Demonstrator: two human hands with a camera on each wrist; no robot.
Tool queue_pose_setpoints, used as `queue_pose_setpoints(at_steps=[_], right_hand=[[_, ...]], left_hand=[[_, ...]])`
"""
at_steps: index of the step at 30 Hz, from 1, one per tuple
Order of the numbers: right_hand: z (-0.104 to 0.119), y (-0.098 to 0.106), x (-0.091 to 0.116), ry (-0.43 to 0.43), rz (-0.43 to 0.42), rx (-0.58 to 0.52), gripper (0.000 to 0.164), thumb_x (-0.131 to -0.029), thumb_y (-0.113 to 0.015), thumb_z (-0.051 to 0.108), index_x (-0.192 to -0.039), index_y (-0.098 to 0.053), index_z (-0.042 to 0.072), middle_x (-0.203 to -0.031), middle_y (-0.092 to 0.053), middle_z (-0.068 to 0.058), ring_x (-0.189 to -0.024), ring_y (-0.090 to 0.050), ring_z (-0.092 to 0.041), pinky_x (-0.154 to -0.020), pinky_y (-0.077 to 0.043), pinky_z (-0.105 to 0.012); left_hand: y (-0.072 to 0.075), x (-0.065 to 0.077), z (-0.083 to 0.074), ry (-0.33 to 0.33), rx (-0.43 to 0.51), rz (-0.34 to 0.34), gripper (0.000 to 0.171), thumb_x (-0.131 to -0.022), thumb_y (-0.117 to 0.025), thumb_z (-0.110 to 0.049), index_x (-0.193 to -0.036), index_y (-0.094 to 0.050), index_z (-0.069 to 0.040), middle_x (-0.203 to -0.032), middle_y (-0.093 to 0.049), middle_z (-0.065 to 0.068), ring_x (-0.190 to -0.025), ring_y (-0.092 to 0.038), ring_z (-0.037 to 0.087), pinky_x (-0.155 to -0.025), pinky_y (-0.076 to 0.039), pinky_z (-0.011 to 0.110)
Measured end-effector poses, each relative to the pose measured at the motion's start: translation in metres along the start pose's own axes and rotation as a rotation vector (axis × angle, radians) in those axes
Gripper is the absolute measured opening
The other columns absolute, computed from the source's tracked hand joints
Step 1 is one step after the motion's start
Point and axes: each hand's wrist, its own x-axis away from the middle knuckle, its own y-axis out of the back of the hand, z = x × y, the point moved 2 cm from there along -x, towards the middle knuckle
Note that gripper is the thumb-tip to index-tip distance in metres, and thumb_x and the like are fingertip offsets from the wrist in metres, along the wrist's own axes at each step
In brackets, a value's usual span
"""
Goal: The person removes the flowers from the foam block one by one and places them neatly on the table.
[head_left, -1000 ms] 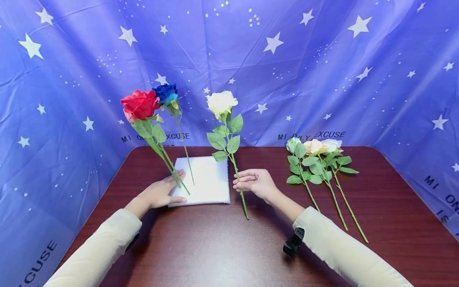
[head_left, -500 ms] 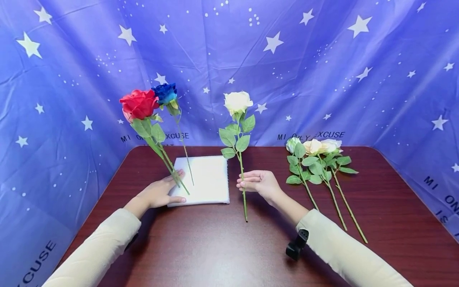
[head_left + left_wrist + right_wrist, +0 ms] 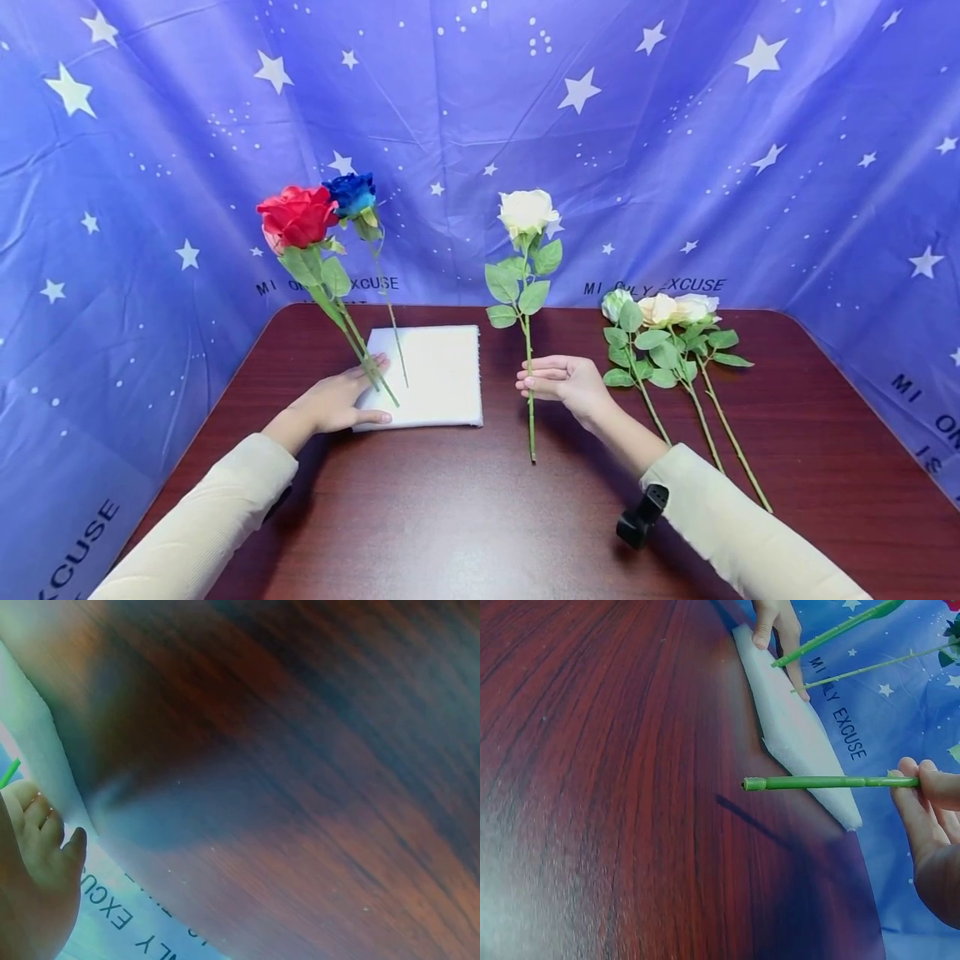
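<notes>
My right hand pinches the green stem of a white rose between thumb and fingers. The rose stands nearly upright, to the right of a white foam block. In the right wrist view, the lower end of its stem points away above the table, with a shadow beneath. My left hand rests on the foam's left side, thumb and fingers spread. A red rose and a blue rose stand in the foam, leaning left. The left wrist view shows the left hand only at its edge.
Several more roses lie at the right of the dark wooden table: a pale green one, a cream one and a white one. A blue curtain with stars hangs around the back and sides.
My right hand has moved right with the white rose, away from the foam, and the rose has become more upright. The left hand stays on the foam.
</notes>
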Motion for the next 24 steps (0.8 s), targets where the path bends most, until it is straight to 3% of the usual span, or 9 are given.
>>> queue_pose_setpoints(at_steps=[5, 14, 24], right_hand=[[0.000, 0.009, 0.005, 0.003, -0.011, -0.016, 0.050, -0.085, -0.061, -0.011, -0.128, -0.040, -0.028, -0.089, -0.076, -0.004, -0.080, -0.073, -0.010, -0.079, -0.060, -0.030], [-0.007, 0.029, 0.018, -0.030, -0.009, -0.030, 0.050, -0.087, -0.059, -0.010, -0.128, -0.037, -0.029, -0.087, -0.076, -0.001, -0.082, -0.073, -0.010, -0.080, -0.060, -0.029], [-0.005, 0.046, 0.027, -0.052, -0.014, -0.039, 0.050, -0.087, -0.059, -0.010, -0.129, -0.038, -0.027, -0.088, -0.076, -0.001, -0.084, -0.073, -0.011, -0.080, -0.059, -0.028]], left_hand=[[-0.001, 0.000, 0.001, -0.017, -0.011, -0.017, 0.095, -0.082, -0.061, -0.062, -0.151, -0.028, -0.006, -0.159, -0.028, 0.014, -0.144, -0.033, 0.033, -0.114, -0.035, 0.049], [-0.007, 0.002, 0.002, -0.029, -0.031, -0.027, 0.094, -0.082, -0.060, -0.063, -0.151, -0.029, -0.007, -0.158, -0.029, 0.013, -0.144, -0.034, 0.033, -0.113, -0.036, 0.048], [0.000, 0.000, 0.004, -0.030, -0.019, 0.007, 0.094, -0.084, -0.060, -0.060, -0.152, -0.025, -0.005, -0.159, -0.026, 0.015, -0.144, -0.032, 0.035, -0.115, -0.034, 0.049]])
